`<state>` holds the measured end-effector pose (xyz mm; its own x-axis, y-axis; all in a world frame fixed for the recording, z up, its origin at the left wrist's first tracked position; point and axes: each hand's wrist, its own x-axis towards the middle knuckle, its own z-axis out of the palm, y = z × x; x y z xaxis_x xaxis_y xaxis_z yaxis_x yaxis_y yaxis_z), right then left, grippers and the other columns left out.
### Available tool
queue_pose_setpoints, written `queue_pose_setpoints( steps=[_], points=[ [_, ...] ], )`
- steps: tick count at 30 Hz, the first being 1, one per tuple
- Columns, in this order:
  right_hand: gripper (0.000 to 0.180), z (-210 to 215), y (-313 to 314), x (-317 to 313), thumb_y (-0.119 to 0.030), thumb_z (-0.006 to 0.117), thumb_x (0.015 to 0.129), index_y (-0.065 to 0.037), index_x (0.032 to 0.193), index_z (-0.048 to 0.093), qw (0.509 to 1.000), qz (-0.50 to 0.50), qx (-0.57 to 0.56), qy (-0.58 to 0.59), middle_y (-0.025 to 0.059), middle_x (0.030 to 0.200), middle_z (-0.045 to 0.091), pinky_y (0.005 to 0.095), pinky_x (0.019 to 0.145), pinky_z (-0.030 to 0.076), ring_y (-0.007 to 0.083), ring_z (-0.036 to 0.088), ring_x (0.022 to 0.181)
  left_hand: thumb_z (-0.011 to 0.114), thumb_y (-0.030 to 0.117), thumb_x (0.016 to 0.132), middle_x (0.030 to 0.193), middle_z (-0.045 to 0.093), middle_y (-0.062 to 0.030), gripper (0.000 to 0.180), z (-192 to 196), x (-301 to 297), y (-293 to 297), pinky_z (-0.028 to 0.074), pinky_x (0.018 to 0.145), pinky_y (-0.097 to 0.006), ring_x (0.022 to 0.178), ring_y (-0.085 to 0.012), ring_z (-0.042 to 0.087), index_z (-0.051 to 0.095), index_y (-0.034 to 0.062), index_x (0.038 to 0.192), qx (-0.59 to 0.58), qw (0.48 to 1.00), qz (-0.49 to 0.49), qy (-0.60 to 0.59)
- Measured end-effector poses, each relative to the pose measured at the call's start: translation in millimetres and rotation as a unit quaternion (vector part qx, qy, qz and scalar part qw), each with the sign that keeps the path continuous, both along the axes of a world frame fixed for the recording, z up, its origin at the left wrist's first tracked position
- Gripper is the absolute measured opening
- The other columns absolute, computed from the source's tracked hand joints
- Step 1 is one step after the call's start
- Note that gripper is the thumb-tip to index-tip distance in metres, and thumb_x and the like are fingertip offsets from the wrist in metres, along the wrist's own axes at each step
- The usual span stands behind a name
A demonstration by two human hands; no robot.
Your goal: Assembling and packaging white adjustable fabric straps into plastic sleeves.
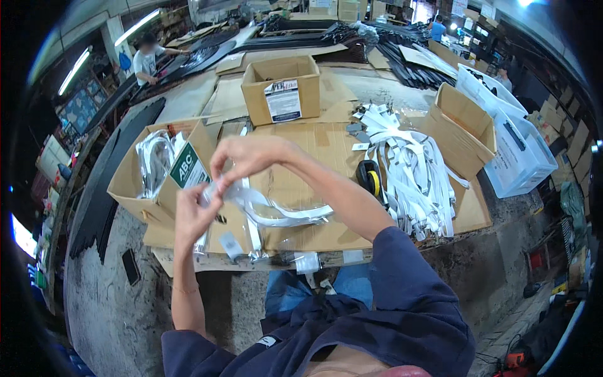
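Above the cardboard-covered table, my left hand (196, 212) and my right hand (251, 156) meet with their fingertips pinched on the end of a clear plastic bag. A white strap inside makes this a bagged white strap (276, 217), which curves away to the right over the cardboard. Just left of my hands, a cardboard box (141, 210) contains several looped straps in clear plastic (154, 160). Loose white straps (411, 182) lie heaped at the right, beside a black-and-yellow tape measure (369, 178). The exact finger contact is partly hidden.
An open cardboard box (256, 103) stands at the back middle, and another open box (461, 132) at the right beside translucent plastic bins (518, 160). A phone (130, 267) lies at the lower left. A person (147, 61) works at the back left.
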<state>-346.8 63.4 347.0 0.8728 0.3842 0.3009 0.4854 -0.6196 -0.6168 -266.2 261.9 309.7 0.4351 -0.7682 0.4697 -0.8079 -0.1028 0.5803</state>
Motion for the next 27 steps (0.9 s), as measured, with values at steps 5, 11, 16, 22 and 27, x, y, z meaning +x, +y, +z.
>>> queue_pose_setpoints(
  steps=[5,11,16,22,27],
  points=[
    [0.02,35.9,-38.9,-6.5,-0.019,0.072,0.082,-0.001,0.089,0.069,0.935,-0.211,0.175,-0.225,0.0058,0.08,0.069,0.0274,0.071,0.049,0.0117,0.062,0.075,0.072,0.018,0.08,0.086,0.062,-0.0085,0.034,55.9,-20.9,-44.2,0.046,0.066,-0.03,0.076,-0.0189,0.059,0.06,-0.0054,0.101,-0.345,0.873,0.189,-0.289],
    [0.02,48.6,-14.8,-54.0,-0.017,0.069,0.084,0.002,0.087,0.069,0.854,-0.315,0.3,-0.287,0.0051,0.076,0.068,0.0248,0.065,0.047,0.0086,0.059,0.07,0.075,0.022,0.08,0.096,0.066,-0.0072,0.038,52.3,-40.3,-74.9,0.048,0.071,-0.027,0.085,-0.0126,0.061,0.064,-0.0008,0.109,-0.308,0.933,-0.036,0.183],
    [0.015,32.7,-23.9,-97.2,-0.013,0.068,0.088,0.002,0.091,0.067,0.826,-0.277,0.396,-0.29,0.0028,0.082,0.067,0.0207,0.063,0.044,0.005,0.057,0.071,0.071,0.015,0.083,0.1,0.065,-0.0062,0.031,55.9,-77.1,-90.9,0.047,0.079,-0.025,0.09,-0.0118,0.06,0.065,-0.0026,0.108,-0.312,0.944,-0.068,0.079],
    [0.013,24.3,-6.5,-111.7,-0.011,0.068,0.088,0.001,0.092,0.067,0.824,-0.248,0.418,-0.293,0.0007,0.082,0.066,0.0188,0.064,0.043,0.0035,0.056,0.072,0.072,0.014,0.083,0.085,0.068,-0.0035,0.022,75.3,-94.0,-92.1,0.046,0.068,-0.022,0.08,-0.0067,0.059,0.07,-0.0035,0.095,-0.236,0.941,-0.107,0.217],
    [0.012,23.8,-12.2,-133.3,-0.01,0.067,0.089,0.001,0.093,0.066,0.824,-0.256,0.409,-0.296,0.0,0.084,0.065,0.0176,0.066,0.041,0.003,0.055,0.073,0.07,0.011,0.085,0.078,0.067,-0.0039,0.017,74.9,-93.0,-102.0,0.047,0.062,-0.021,0.07,-0.0066,0.059,0.071,-0.0045,0.093,-0.267,0.883,-0.253,0.291]
  ],
)
